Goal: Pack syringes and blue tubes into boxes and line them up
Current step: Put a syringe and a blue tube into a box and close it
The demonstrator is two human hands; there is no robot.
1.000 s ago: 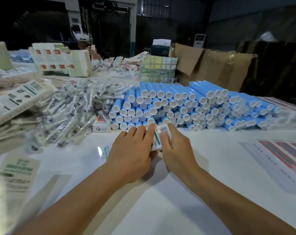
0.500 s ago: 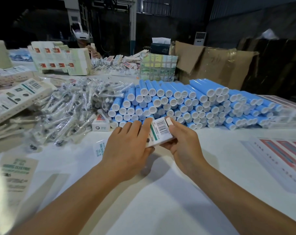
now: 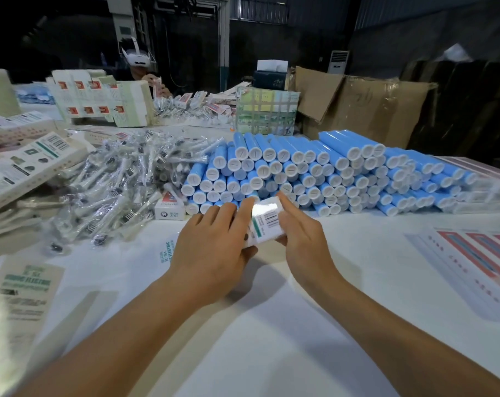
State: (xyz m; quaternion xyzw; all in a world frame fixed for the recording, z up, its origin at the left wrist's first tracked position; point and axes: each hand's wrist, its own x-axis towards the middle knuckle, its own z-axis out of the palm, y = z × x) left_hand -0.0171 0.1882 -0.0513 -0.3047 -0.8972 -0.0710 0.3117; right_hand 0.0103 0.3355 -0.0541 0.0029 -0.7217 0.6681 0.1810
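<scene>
Both hands hold a small white box with a barcode and a green stripe, just above the white table. My left hand grips its left side, fingers over the top and thumb beneath. My right hand holds the right side, its index finger lying along the top edge. Directly behind the box stands a large stack of blue tubes with white caps facing me. To the left lies a heap of syringes in clear wrappers. What is inside the box is hidden.
Flat printed cartons pile up at the left, one leaflet near the front left. A small red-and-white box sits by the tubes. Flat sheets lie at right. Across the table a person works beside stacked boxes and cardboard.
The box has been raised and tipped up between my hands, so its barcode face now points toward me. Both hands shifted slightly right and closer together around it.
</scene>
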